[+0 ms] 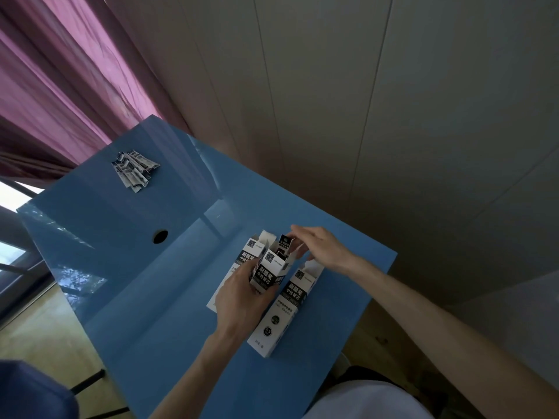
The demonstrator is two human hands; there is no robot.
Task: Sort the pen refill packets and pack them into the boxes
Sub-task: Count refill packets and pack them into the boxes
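Blue table (127,267); white-black boxes (279,316); purple curtain (54,86); beige wall (393,116).

Large white Chinese characters, "刷题笔", are printed on the black band of the held box (272,272), which is gripped by the left hand (242,300); smaller characters beneath them are carried on the same band but cannot be read with confidence. The same "刷题笔" heading is seen on the black band of the right box (286,309) lying on the table, and "0.5" is shown inside a dark circle lower on its white face. A partly covered heading of the same kind is borne by the left box (245,255). Printing on the far packets (134,170) is too small to be read.
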